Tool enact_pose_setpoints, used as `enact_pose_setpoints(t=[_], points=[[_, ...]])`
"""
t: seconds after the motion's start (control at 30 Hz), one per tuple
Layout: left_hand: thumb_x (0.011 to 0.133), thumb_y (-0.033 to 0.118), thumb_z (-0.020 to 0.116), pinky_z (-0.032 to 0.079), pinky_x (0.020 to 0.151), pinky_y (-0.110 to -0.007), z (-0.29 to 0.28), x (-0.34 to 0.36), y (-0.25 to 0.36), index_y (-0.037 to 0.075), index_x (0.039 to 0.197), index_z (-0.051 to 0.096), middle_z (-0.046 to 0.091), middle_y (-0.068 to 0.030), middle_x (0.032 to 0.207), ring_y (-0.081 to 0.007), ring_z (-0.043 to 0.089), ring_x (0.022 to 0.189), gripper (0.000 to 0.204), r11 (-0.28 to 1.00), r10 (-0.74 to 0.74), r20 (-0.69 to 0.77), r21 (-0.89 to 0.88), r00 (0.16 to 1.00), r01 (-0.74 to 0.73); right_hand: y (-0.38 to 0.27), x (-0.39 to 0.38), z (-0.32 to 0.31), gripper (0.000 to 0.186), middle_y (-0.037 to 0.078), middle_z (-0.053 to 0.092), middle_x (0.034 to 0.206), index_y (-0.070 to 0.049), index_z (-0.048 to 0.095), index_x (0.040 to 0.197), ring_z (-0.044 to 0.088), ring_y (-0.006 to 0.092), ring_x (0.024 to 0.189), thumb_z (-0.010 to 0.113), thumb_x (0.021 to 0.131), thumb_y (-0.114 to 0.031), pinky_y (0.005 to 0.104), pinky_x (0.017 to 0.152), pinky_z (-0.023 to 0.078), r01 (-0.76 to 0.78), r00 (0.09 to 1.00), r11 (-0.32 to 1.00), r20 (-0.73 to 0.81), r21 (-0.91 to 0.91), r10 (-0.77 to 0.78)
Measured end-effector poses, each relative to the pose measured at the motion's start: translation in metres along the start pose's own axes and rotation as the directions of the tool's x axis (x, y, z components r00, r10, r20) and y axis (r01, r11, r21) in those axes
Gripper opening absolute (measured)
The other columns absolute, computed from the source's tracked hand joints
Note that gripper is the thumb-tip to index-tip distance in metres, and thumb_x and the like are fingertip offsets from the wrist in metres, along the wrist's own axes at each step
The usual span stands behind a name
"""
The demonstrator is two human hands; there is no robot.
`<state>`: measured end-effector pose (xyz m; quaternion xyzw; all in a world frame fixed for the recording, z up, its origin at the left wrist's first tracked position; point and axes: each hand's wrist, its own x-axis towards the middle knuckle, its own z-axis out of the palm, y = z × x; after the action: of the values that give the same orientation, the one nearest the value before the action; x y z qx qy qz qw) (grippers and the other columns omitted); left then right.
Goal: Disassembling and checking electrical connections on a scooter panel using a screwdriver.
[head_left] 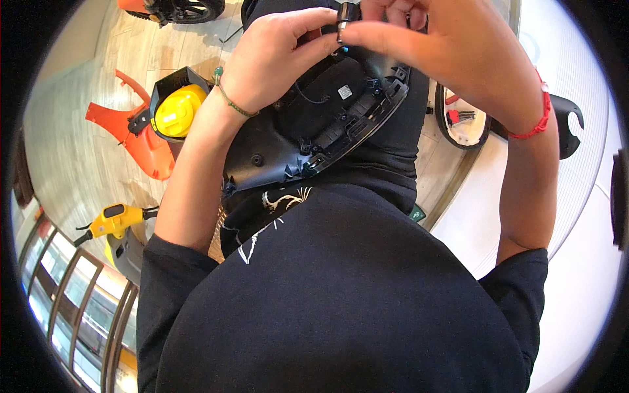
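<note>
At the top edge, my left hand (275,56) pinches a small black cylindrical piece (348,14) between thumb and fingers. From the other side my right hand (436,42) has its thumb against the same piece and its other fingers curled. The exact kind of that piece cannot be made out. Across my lap, beneath both hands, lies a black plastic vehicle panel (259,147), its inner side up with clips, slots and a small white label. A thin black cable (308,97) curves over the panel near my left wrist.
Left on the wood floor are orange body panels (154,154), a black hexagonal bin (160,98) with a yellow rounded object (181,111), and a yellow scooter (114,223). A wheel (200,10) shows at top. Right, an oval tray (466,137) with red-and-black items adjoins a white table (472,223).
</note>
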<state>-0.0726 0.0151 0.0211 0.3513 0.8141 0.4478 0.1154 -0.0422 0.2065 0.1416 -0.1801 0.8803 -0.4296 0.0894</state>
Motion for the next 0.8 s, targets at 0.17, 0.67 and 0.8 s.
enact_pose_setpoints(t=[0.17,0.67,0.8], points=[[0.082,0.023,0.067,0.042,0.054,-0.033,0.006,-0.006,0.000,0.006,0.095,0.063,0.054,-0.0126,0.062,-0.0249,0.050,0.053,0.022,0.997,-0.012,-0.028,-0.071,1.000,0.010,0.022,0.003,0.022,0.019,0.012,0.059,0.061,0.002,0.061,0.080,0.057,0.0236,0.052,0.070,0.075,-0.014,0.0311,0.050,0.044,0.156,0.983,0.940,-0.049,-0.304,-0.179],[0.083,0.023,0.064,0.044,0.057,-0.035,0.008,-0.002,0.003,0.008,0.097,0.063,0.056,-0.0137,0.065,-0.0277,0.055,0.058,0.021,0.999,-0.045,-0.026,-0.025,0.999,0.045,0.012,0.006,0.021,0.023,0.015,0.059,0.061,0.001,0.062,0.076,0.059,0.0265,0.053,0.067,0.080,-0.021,0.0326,0.049,0.044,0.057,0.998,0.835,0.012,-0.548,-0.060],[0.083,0.024,0.064,0.044,0.058,-0.035,0.004,-0.005,0.007,0.009,0.098,0.063,0.056,-0.0140,0.066,-0.0279,0.055,0.059,0.021,0.997,-0.074,-0.022,0.023,0.997,0.074,0.010,0.002,0.019,0.023,0.015,0.058,0.058,0.002,0.063,0.078,0.057,0.0256,0.048,0.066,0.082,-0.021,0.0330,0.046,0.043,0.006,1.000,0.925,-0.017,-0.381,-0.014]])
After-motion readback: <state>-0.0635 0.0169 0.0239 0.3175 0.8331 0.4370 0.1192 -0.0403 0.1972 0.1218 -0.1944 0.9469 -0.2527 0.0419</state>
